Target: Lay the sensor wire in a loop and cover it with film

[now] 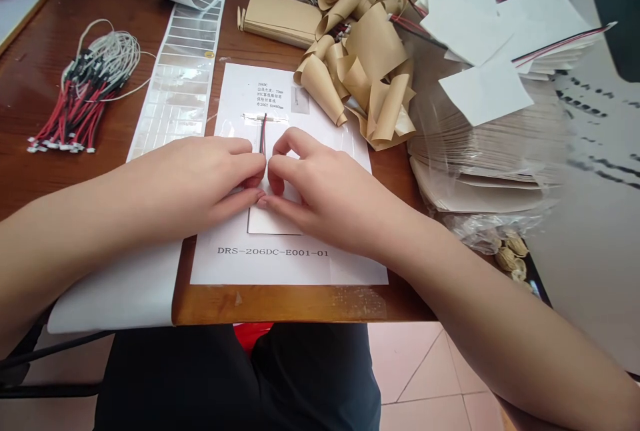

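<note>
My left hand (220, 174) and my right hand (320, 187) meet over a printed sheet (225, 267) on the table. Both have curled fingers, and the thumb tips almost touch above a small white rectangular pad (275, 223). A short red and black wire pair (263, 132) runs down from a printed-sheet mark toward the gap between my hands. Its lower end is hidden by my fingers. Whatever the fingertips pinch is too small or covered to make out.
At the left lies a bundle of red and black wires (83, 94) with white connectors. A label strip (175, 84) runs beside the sheet. Curled brown papers (373, 51) lie behind my right hand. A stack of white pads (485, 144) in clear plastic stands at the right.
</note>
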Tool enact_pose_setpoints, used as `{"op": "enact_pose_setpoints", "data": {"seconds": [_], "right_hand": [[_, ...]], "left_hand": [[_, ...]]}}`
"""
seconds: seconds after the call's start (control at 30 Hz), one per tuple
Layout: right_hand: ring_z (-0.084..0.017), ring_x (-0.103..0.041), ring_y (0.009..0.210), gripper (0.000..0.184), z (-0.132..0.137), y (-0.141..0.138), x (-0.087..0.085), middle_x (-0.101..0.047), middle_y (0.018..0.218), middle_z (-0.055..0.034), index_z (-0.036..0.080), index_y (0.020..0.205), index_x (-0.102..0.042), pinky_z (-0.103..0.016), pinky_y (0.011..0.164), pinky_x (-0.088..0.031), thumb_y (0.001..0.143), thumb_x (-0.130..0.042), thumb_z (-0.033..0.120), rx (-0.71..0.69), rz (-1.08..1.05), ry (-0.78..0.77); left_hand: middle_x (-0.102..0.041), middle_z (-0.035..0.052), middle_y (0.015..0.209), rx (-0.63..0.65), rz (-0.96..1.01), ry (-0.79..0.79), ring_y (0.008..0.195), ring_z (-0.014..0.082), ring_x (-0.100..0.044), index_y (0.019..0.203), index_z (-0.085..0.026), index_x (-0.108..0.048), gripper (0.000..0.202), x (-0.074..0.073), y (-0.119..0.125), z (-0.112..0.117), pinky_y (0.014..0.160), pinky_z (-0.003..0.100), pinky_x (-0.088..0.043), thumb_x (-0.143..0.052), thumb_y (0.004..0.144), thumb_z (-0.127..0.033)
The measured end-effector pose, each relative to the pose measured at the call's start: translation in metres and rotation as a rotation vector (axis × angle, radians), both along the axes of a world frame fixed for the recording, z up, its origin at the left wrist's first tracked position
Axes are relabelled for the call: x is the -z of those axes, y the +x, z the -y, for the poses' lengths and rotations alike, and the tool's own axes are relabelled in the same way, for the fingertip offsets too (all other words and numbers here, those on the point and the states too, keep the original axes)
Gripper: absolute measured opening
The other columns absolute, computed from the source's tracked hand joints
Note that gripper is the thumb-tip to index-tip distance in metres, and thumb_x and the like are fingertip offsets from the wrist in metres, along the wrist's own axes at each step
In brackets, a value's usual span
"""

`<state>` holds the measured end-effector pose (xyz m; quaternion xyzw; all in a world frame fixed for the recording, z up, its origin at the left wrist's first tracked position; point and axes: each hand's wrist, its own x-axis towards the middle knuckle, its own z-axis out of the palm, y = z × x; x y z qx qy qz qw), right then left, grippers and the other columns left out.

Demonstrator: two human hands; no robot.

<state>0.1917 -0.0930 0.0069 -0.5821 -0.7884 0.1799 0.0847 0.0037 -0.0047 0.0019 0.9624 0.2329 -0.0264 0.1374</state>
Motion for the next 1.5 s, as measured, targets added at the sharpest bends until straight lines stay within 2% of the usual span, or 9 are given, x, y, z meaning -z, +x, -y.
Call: {"op": "enact_pose_setpoints", "data": {"seconds": [0.17, 0.3, 0.5, 0.77, 1.0, 1.17, 1.3, 1.4, 1.5], "right_hand": [[-0.013, -0.045, 0.063, 0.019, 0.006, -0.003, -0.004, -0.059, 0.125, -0.0138, 0.016, 0.099, -0.070, -0.032, 0.061, -0.031, 0.100, -0.061, 0.033, -0.004, 0.079, -0.006], [-0.011, -0.042, 0.060, 0.016, 0.006, -0.003, -0.002, -0.059, 0.126, -0.0137, 0.016, 0.094, -0.068, -0.032, 0.059, -0.030, 0.098, -0.062, 0.030, -0.001, 0.065, -0.019], [-0.010, -0.043, 0.063, 0.019, -0.002, 0.002, 0.005, -0.059, 0.120, -0.0103, 0.017, 0.084, -0.063, -0.031, 0.061, -0.034, 0.097, -0.064, 0.030, 0.017, -0.080, -0.016], [-0.017, -0.055, 0.078, 0.014, -0.011, 0.012, 0.007, -0.062, 0.100, -0.0073, 0.017, 0.086, -0.065, -0.032, 0.071, -0.041, 0.095, -0.062, 0.027, 0.034, -0.300, -0.032], [-0.018, -0.058, 0.079, 0.017, -0.015, 0.014, 0.006, -0.064, 0.083, -0.0025, 0.020, 0.080, -0.060, -0.033, 0.072, -0.044, 0.095, -0.060, 0.028, 0.217, -0.485, -0.061], [-0.017, -0.061, 0.079, 0.017, -0.017, 0.012, 0.006, -0.062, 0.079, -0.0025, 0.020, 0.079, -0.059, -0.030, 0.065, -0.044, 0.093, -0.063, 0.028, 0.366, -0.606, -0.111], [-0.016, -0.059, 0.075, 0.019, -0.019, 0.013, 0.009, -0.062, 0.078, -0.0019, 0.020, 0.077, -0.056, -0.030, 0.065, -0.043, 0.093, -0.063, 0.028, 0.419, -0.647, -0.133], [-0.015, -0.058, 0.073, 0.021, -0.020, 0.014, 0.011, -0.062, 0.077, -0.0017, 0.020, 0.076, -0.056, -0.029, 0.064, -0.043, 0.093, -0.064, 0.028, 0.409, -0.651, -0.140], [-0.014, -0.056, 0.067, 0.019, -0.022, 0.016, 0.014, -0.061, 0.075, -0.0013, 0.020, 0.077, -0.057, -0.028, 0.060, -0.042, 0.095, -0.061, 0.026, 0.404, -0.664, -0.149]], "left_hand": [[-0.058, 0.0035, 0.076, -0.020, -0.107, -0.026, 0.059, 0.0176, -0.050, 0.078, -0.024, -0.055, 0.029, -0.012, -0.006, 0.015, 0.057, 0.035, -0.033, -0.046, 0.096, -0.046], [-0.062, 0.0035, 0.078, -0.012, -0.134, -0.102, 0.058, 0.0180, -0.050, 0.078, -0.025, -0.055, 0.027, -0.011, -0.004, 0.015, 0.056, 0.036, -0.032, -0.052, 0.091, -0.049], [-0.063, 0.0023, 0.070, -0.040, -0.147, -0.171, 0.059, 0.0186, -0.053, 0.069, -0.025, -0.052, 0.027, -0.008, 0.006, 0.007, 0.054, 0.033, -0.031, -0.057, 0.088, -0.043], [-0.064, -0.0003, 0.061, -0.065, -0.142, -0.212, 0.054, 0.0170, -0.052, 0.065, -0.025, -0.057, 0.032, -0.007, 0.006, -0.001, 0.052, 0.032, -0.031, -0.067, 0.082, -0.050], [-0.059, -0.0043, 0.053, -0.017, -0.007, -0.231, 0.047, 0.0138, -0.046, 0.063, -0.025, -0.056, 0.034, 0.003, 0.001, -0.010, 0.051, 0.031, -0.027, -0.072, 0.080, -0.049], [-0.060, -0.0040, 0.053, -0.003, -0.021, -0.235, 0.047, 0.0135, -0.046, 0.062, -0.025, -0.054, 0.034, 0.000, 0.001, -0.011, 0.049, 0.032, -0.026, -0.069, 0.082, -0.048], [-0.052, -0.0039, 0.047, -0.013, -0.031, -0.204, 0.044, 0.0133, -0.040, 0.058, -0.024, -0.046, 0.039, -0.002, 0.003, -0.011, 0.049, 0.033, -0.026, -0.061, 0.085, -0.047], [-0.039, -0.0047, 0.043, -0.008, 0.026, -0.188, 0.043, 0.0122, -0.033, 0.055, -0.023, -0.034, 0.045, 0.001, 0.004, -0.014, 0.051, 0.033, -0.027, -0.057, 0.087, -0.046], [-0.033, -0.0049, 0.045, -0.035, 0.100, -0.201, 0.047, 0.0116, -0.030, 0.057, -0.022, -0.029, 0.047, 0.002, 0.003, -0.017, 0.053, 0.033, -0.028, -0.055, 0.088, -0.044]]}}
